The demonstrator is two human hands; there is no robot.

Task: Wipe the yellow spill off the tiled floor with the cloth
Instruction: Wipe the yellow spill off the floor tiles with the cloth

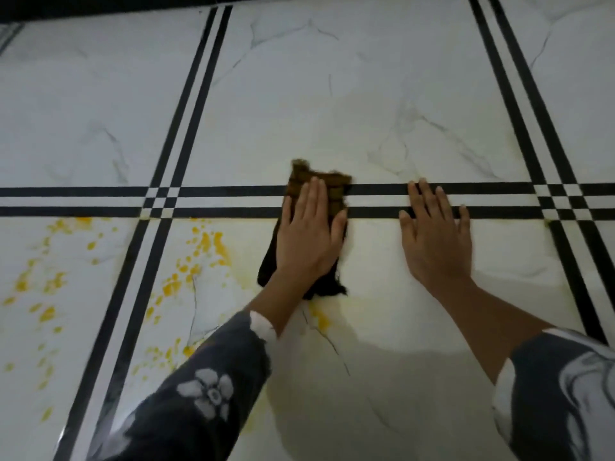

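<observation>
A dark cloth (334, 189), brownish at its far end, lies across the black double stripe of the white marble tiled floor (382, 94). My left hand (307, 234) presses flat on the cloth with straight fingers. My right hand (434, 234) rests flat on the bare tile to the right of it, fingers spread over the stripe. Yellow spill (203, 247) spots the tiles left of the cloth. More yellow drops (46, 294) lie at the far left, and a small yellow smear (321, 319) sits just below the cloth near my left wrist.
Black double stripes cross the floor: one horizontal band (83, 201), a vertical band at left (196, 94) and another at right (519, 94). A dark edge (100, 5) runs along the far top. Both arms wear dark patterned sleeves (206, 394).
</observation>
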